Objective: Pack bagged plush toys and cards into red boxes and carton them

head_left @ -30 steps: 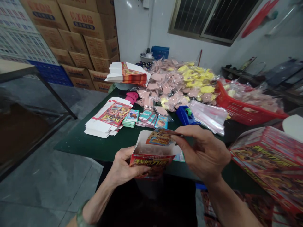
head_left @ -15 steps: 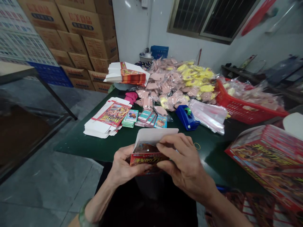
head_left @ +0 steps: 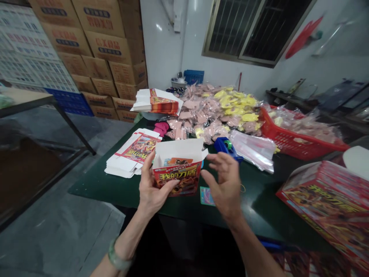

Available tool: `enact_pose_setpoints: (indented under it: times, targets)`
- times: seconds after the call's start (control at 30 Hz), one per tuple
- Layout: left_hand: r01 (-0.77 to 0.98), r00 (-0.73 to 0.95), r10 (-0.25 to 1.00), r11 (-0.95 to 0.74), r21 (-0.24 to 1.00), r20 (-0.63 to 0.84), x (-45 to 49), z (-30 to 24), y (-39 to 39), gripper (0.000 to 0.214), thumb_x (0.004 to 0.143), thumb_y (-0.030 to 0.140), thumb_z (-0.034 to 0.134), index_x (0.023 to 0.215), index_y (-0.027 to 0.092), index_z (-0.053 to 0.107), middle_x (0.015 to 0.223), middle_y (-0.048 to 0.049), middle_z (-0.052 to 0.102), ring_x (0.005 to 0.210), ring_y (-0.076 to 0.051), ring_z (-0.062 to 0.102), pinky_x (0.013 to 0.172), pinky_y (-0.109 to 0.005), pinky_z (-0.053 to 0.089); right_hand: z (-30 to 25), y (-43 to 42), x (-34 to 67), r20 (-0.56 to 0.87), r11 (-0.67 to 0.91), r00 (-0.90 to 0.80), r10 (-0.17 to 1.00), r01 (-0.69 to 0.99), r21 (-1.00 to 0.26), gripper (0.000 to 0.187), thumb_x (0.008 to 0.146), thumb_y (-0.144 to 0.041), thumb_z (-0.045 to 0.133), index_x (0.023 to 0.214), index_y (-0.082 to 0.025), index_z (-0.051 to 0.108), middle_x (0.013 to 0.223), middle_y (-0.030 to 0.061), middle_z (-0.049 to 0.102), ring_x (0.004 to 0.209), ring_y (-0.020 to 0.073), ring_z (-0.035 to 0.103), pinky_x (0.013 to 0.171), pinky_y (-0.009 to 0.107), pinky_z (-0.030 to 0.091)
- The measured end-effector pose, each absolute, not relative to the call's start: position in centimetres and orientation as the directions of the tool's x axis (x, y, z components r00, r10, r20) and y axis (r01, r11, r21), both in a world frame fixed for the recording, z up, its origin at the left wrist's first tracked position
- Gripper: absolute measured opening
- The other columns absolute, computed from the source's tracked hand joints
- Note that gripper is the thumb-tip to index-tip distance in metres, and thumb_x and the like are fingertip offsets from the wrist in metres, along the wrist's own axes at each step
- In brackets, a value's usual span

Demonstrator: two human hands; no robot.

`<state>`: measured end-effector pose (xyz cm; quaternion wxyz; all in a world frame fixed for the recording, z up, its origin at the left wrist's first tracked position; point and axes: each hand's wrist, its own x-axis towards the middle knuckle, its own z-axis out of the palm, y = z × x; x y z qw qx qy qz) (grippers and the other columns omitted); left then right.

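Observation:
My left hand (head_left: 152,190) grips a red printed box (head_left: 180,180) by its left side, with the thumb across the front. Its white top flap (head_left: 181,148) stands raised, and a colourful card (head_left: 180,162) shows inside the opening. Just right of the box, my right hand (head_left: 226,184) is off it, fingers apart and holding nothing. Partly under that hand, a teal and pink card (head_left: 206,195) lies on the green table (head_left: 109,192). The box hides most of the card stacks behind it.
Flat printed cartons (head_left: 129,154) lie at left, with another stack (head_left: 158,102) farther back. Bagged pink and yellow items (head_left: 213,109) form a heap. A blue tape dispenser (head_left: 220,145), clear bags (head_left: 253,148), a red basket (head_left: 302,140) and a large display box (head_left: 319,200) stand rightward.
The box has come up and tipped so its printed front shows. My right hand has left its opening and moved right. The card on the table has come into view.

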<state>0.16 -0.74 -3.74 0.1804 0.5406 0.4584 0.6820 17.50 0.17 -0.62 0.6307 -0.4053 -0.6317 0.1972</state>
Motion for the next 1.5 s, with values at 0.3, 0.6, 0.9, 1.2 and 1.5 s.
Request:
enact_pose_setpoints:
  times: [0.3, 0.6, 0.9, 1.2, 1.5]
  targets:
    - [0.413, -0.303, 0.679, -0.539, 0.734, 0.669, -1.0, -8.2, 0.2, 0.067, 0.075, 0.024, 0.068, 0.135, 0.023, 0.037, 0.122, -0.0098, 0.058, 0.100, -0.020, 0.063, 0.084, -0.031, 0.053, -4.5, 2.0, 15.0, 0.601, 0.590, -0.026, 0.799, 0.227, -0.775, 0.048, 0.083, -0.019, 0.056, 0.129, -0.023, 0.042, 0.111, 0.0086, 0.057, 0.087, 0.0160, 0.058, 0.065, 0.026, 0.050]
    - [0.200, -0.373, 0.661, -0.627, 0.753, 0.650, -1.9, -3.4, -0.5, 0.016, 0.085, 0.020, 0.054, 0.078, 0.017, 0.068, 0.095, -0.0061, 0.065, 0.092, -0.017, 0.061, 0.077, -0.027, 0.049, -2.1, 0.8, 15.9, 0.743, 0.754, -0.162, 0.650, 0.256, -0.604, 0.018, 0.088, -0.014, 0.047, 0.099, -0.023, 0.059, 0.105, 0.0052, 0.052, 0.099, 0.0170, 0.053, 0.084, 0.033, 0.045]
    - [-0.328, -0.186, 0.909, -0.415, 0.848, 0.373, -2.1, -0.7, -0.9, 0.016, 0.074, 0.022, 0.069, 0.089, 0.020, 0.065, 0.080, -0.0019, 0.062, 0.071, -0.013, 0.059, 0.064, -0.023, 0.048, -1.2, 0.4, 15.8, 0.552, 0.551, -0.186, 0.813, -0.058, -0.832, 0.024, 0.088, -0.018, 0.052, 0.111, -0.025, 0.055, 0.092, 0.0007, 0.057, 0.083, 0.0112, 0.058, 0.072, 0.023, 0.047]
    - [-0.483, -0.175, 0.901, -0.430, 0.762, 0.398, -2.3, -1.1, -1.6, 0.015, 0.074, 0.031, 0.064, 0.072, 0.016, 0.065, 0.091, -0.0074, 0.061, 0.086, -0.024, 0.061, 0.072, -0.037, 0.051, -0.3, -1.3, 17.3, 0.554, 0.596, -0.292, 0.780, 0.076, -0.799, 0.024, 0.083, -0.024, 0.059, 0.108, -0.022, 0.061, 0.109, 0.0071, 0.059, 0.103, 0.0201, 0.057, 0.085, 0.033, 0.047]
    - [-0.011, -0.150, 0.825, -0.552, 0.834, 0.545, -1.8, -0.4, -2.6, 0.008, 0.082, 0.023, 0.059, 0.085, 0.017, 0.054, 0.087, -0.0056, 0.064, 0.072, -0.013, 0.060, 0.058, -0.021, 0.046, 0.8, -2.5, 16.2, 0.525, 0.545, -0.152, 0.838, 0.291, -0.786, 0.012, 0.086, -0.021, 0.057, 0.097, -0.024, 0.061, 0.090, 0.0003, 0.063, 0.080, 0.0118, 0.060, 0.068, 0.023, 0.047]
